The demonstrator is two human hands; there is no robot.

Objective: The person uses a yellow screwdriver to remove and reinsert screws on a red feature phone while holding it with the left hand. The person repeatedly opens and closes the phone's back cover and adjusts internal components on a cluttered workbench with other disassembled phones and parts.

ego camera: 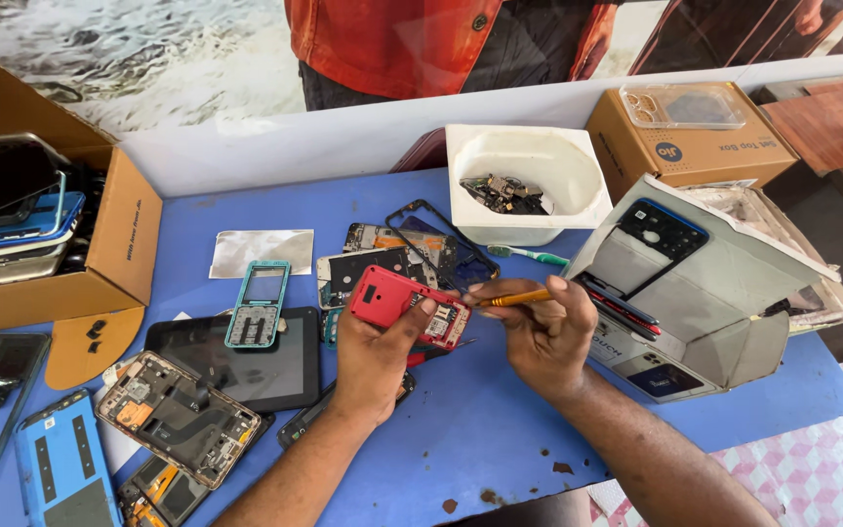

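Note:
My left hand (pixel 375 353) grips a small red phone body (pixel 404 304) with its back off, the innards facing up, above the blue table (pixel 480 420). My right hand (pixel 539 332) pinches a thin orange-handled screwdriver (pixel 514 299), its tip pointing left at the red phone's upper right edge. Both hands meet near the middle of the table.
A white tub (pixel 529 181) of small parts stands behind, with a green toothbrush (pixel 529 256) beside it. Cardboard boxes (pixel 109 244) of phones sit left and right (pixel 704 283). Loose frames, a teal keypad shell (pixel 258 304), a tablet (pixel 275 376) and opened phones (pixel 176 418) lie left. A person in orange (pixel 441 44) stands beyond the counter.

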